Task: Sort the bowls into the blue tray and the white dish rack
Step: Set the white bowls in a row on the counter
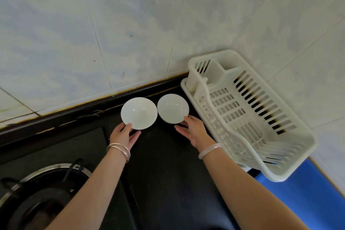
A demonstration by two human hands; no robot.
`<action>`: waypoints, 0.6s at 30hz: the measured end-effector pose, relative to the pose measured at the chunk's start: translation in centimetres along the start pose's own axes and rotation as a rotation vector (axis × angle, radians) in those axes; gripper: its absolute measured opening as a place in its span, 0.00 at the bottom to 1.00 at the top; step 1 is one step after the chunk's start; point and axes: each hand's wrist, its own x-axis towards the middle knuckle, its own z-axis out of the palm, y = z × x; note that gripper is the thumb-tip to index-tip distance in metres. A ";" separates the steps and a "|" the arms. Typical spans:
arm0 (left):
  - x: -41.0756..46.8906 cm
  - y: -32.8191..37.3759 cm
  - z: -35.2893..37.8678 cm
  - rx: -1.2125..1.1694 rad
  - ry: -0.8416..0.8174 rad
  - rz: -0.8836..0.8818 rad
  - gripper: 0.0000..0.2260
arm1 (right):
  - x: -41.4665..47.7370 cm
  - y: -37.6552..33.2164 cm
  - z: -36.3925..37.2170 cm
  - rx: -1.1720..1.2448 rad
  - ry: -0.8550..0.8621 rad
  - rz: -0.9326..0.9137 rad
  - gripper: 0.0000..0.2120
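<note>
Two bowls [139, 113] [173, 108], fingers underneath hidden; blue tray [306, 198] mostly cut off.

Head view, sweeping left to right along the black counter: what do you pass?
Gas burner → left hand on the left bowl → right bowl with the right hand at its near edge → white dish rack → blue tray at the far right.

Head-worn view, steeply down onto black counter [168, 164], close.
</note>
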 end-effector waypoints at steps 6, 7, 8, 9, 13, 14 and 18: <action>0.0 -0.4 0.7 -0.065 0.066 0.023 0.17 | 0.6 -0.5 1.2 0.090 0.046 -0.016 0.19; 0.1 -0.4 0.9 -0.070 0.075 0.018 0.17 | 0.8 -0.6 1.4 0.089 0.049 -0.019 0.19; 0.1 -0.4 1.0 -0.074 0.084 0.014 0.17 | 1.0 -0.8 1.7 0.088 0.051 -0.022 0.19; 0.1 -0.3 1.2 -0.074 0.094 0.013 0.17 | 1.2 -1.0 2.0 0.088 0.052 -0.025 0.20; 0.4 -0.2 1.9 -0.098 0.114 0.021 0.18 | 2.0 -1.5 3.0 0.102 0.061 -0.028 0.20; 0.4 -0.2 2.0 -0.115 0.112 0.023 0.18 | 2.2 -1.5 3.1 0.107 0.062 -0.029 0.20; 0.5 -0.1 2.3 -0.166 0.126 0.025 0.17 | 2.4 -1.8 3.7 0.129 0.060 -0.028 0.21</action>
